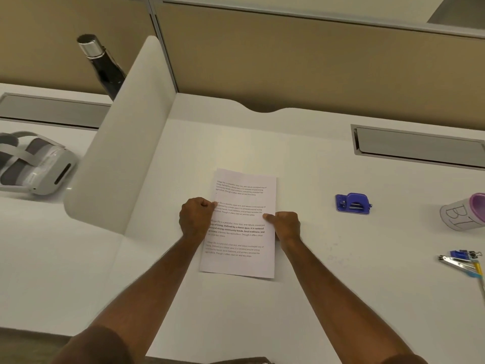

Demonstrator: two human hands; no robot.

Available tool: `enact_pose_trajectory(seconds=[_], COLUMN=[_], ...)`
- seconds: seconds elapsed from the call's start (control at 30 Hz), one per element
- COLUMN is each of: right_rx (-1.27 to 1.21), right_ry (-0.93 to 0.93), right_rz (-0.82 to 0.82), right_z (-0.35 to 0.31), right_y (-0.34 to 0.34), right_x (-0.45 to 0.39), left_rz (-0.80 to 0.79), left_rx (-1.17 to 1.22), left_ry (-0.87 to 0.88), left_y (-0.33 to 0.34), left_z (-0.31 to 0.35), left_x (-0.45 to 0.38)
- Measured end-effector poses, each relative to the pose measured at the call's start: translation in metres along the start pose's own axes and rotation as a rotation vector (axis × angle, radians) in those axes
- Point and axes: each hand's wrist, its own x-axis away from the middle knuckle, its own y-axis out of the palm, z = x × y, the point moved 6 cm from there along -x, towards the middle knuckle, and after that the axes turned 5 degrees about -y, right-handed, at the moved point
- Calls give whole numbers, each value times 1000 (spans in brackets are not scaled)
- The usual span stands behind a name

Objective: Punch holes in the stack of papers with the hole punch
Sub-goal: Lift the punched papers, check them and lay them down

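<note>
A stack of papers [240, 219] with printed text lies flat on the white desk [328, 298] in front of me. My left hand [195, 219] grips its left edge, thumb on top of the sheet. At the right edge my right hand [284, 225] pinches the papers the same way. A small blue hole punch [353, 203] sits on the desk to the right of the papers, apart from both hands.
A white divider panel [126, 143] stands to the left, with a black bottle [102, 67] and a grey headset [34, 164] beyond it. At the far right are a marked cup with a purple rim [464, 214], binder clips and pens [464, 261]. A cable slot [417, 145] is set in the desk.
</note>
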Motion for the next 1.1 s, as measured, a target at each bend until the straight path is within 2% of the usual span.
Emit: enact_pose_trajectory(seconds=[0.5, 0.87, 1.1], right_rx=[30, 119, 178], right_ry=[-6, 17, -17], right_rz=[0, -74, -31], right_z=[-3, -13, -14], right_y=[-1, -7, -18], right_x=[2, 4, 6], left_rz=[-7, 1, 28], left_rx=[20, -14, -30], left_ry=[32, 34, 28], left_y=[-2, -2, -1], left_z=[-1, -1, -1], left_x=[-2, -2, 1])
